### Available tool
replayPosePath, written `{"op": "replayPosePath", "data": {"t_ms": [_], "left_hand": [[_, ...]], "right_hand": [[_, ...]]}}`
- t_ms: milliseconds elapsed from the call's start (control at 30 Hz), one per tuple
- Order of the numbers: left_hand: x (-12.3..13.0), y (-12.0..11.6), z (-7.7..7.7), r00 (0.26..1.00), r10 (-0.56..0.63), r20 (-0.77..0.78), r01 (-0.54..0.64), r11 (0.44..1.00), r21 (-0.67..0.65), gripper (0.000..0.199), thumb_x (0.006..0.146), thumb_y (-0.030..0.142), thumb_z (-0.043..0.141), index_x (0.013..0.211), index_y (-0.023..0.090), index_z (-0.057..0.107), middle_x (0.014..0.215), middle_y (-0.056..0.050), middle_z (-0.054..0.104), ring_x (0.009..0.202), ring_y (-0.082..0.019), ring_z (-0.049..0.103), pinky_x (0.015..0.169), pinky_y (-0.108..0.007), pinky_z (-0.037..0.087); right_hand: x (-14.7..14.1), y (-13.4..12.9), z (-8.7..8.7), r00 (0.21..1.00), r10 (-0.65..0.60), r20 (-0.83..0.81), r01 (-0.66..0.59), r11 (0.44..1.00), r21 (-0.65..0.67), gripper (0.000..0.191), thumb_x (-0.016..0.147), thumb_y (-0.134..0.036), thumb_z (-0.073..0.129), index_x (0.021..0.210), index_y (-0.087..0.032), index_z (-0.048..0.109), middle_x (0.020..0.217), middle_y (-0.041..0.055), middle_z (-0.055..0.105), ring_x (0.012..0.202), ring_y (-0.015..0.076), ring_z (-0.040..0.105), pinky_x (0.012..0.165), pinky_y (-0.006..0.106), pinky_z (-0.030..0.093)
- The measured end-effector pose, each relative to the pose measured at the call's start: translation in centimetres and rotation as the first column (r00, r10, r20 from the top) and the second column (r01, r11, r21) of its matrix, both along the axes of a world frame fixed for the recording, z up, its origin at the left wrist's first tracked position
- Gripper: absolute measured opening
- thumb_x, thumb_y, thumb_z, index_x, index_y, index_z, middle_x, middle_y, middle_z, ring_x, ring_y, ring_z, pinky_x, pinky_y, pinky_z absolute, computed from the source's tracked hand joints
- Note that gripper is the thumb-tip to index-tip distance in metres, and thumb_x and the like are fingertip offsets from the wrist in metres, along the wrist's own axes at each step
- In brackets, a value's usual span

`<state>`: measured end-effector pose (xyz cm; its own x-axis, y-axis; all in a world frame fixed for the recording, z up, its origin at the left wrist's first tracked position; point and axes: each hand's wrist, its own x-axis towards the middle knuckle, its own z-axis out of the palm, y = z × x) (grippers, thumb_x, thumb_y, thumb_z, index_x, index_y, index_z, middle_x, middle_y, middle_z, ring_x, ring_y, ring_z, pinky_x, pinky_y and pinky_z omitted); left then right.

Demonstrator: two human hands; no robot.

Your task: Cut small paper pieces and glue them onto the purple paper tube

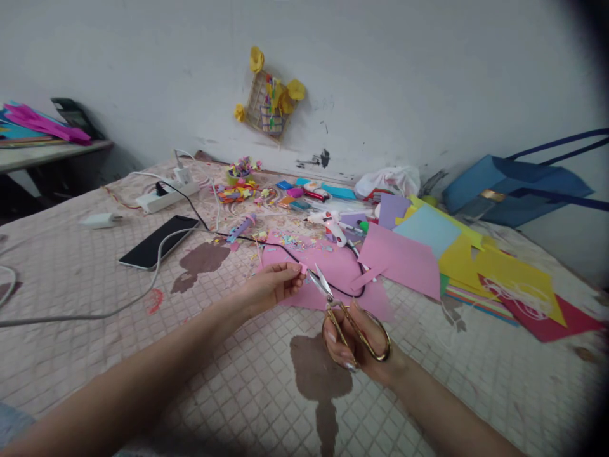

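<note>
Scissors (329, 297) sit in the right hand (364, 346), whose fingers curl closed about the gold handles, the blades parted and pointing away from the body toward the left hand (278, 282). That left hand pinches a pink scrap (304, 270) between thumb and fingertips, its other fingers folded in; the grip is at the scrap's near side, which seems to leave the far edge free for the blades and the fingertips out of their way. Both hands meet above a pink sheet (333, 263) on the desk (228, 387), close in front of the person, where the scrap is easy to see. Small coloured bits (291, 240) lie on and behind the sheet, perhaps left where they fell. The glue gun (333, 225) rests just beyond, within reach, its black cord (242, 238) running back toward the power strip (166, 198) and looping over the sheet, probably because the outlet is off to the left. The phone (159, 242) lies on that side, apart from the paper. To the right, another pink sheet (404, 260) with a narrow strip (368, 278) by its edge overlaps the stacked yellow paper (514, 273), likely kept there as stock beside the working spot.
</note>
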<state>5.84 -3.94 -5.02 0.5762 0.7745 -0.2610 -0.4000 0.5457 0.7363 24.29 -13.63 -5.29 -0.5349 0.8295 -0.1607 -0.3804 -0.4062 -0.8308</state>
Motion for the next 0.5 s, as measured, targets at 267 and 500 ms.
{"op": "replayPosePath", "data": {"t_ms": [267,500], "left_hand": [[-0.12,0.15,-0.19,1.000,-0.021,-0.019,0.022,0.997,0.073,0.012,0.072,0.018,0.069,0.069,0.010,0.061,0.070,-0.002,0.060,0.059,-0.006,0.055,0.056,-0.015,0.045],[-0.50,0.42,-0.65,0.976,-0.099,-0.192,0.157,0.935,0.318,0.020,0.072,0.028,0.069,0.072,0.010,0.060,0.069,-0.003,0.061,0.059,-0.007,0.055,0.059,-0.018,0.043]], "right_hand": [[0.23,0.02,-0.19,1.000,0.020,-0.013,-0.020,1.000,-0.018,0.058,0.087,-0.062,0.027,0.072,-0.014,0.054,0.046,-0.0045,0.040,0.037,0.0069,0.034,0.041,0.021,0.024],[0.56,0.05,-0.54,0.996,0.080,-0.030,-0.082,0.995,-0.050,0.058,0.088,-0.061,0.025,0.072,-0.013,0.054,0.046,-0.0039,0.042,0.035,0.0066,0.034,0.039,0.021,0.024]]}}
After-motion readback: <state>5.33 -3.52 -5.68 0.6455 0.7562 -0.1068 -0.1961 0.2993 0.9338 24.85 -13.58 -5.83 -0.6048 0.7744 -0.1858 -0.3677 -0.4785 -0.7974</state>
